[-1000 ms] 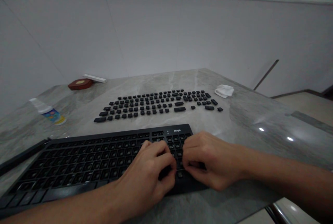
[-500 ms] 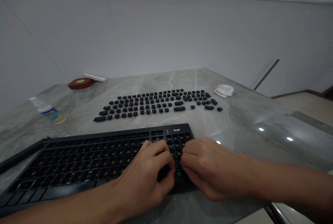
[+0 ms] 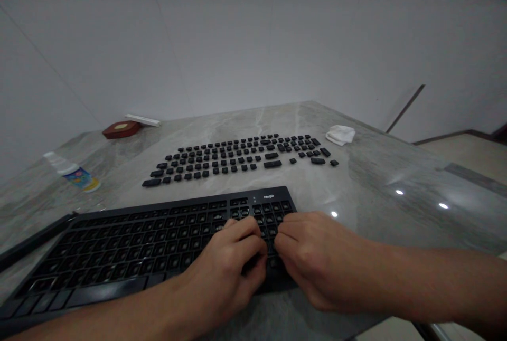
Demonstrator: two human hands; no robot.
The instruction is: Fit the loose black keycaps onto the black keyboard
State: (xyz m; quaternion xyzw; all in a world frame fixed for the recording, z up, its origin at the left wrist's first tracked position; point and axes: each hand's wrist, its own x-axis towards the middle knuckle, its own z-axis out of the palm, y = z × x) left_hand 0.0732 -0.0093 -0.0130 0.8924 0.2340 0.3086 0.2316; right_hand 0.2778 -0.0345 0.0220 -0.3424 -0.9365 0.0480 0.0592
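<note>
A black keyboard (image 3: 158, 235) lies along the near side of the table, most of its key sockets bare; wide keys remain in its bottom row. My left hand (image 3: 233, 262) rests over the right part of the keyboard, fingers curled and thumb bent in, so whatever it pinches is hidden. Against the number pad side, my right hand (image 3: 317, 259) is closed, with its fingertips at the sockets; what they hold cannot be made out. Beyond the keyboard, loose black keycaps (image 3: 216, 163) are laid out in rows that follow a keyboard's layout.
On the left lies a spray bottle (image 3: 75, 174) with a blue and yellow label. Behind it are a reddish-brown box (image 3: 121, 130) and a white strip (image 3: 142, 120). A folded white cloth (image 3: 340, 134) sits to the right of the keycaps. A black bar (image 3: 35, 240) touches the keyboard's left corner.
My left hand has shifted slightly, its fingers curled lower and closer in. The right hand stays nearly in place at the number pad. The view has tilted a little.
</note>
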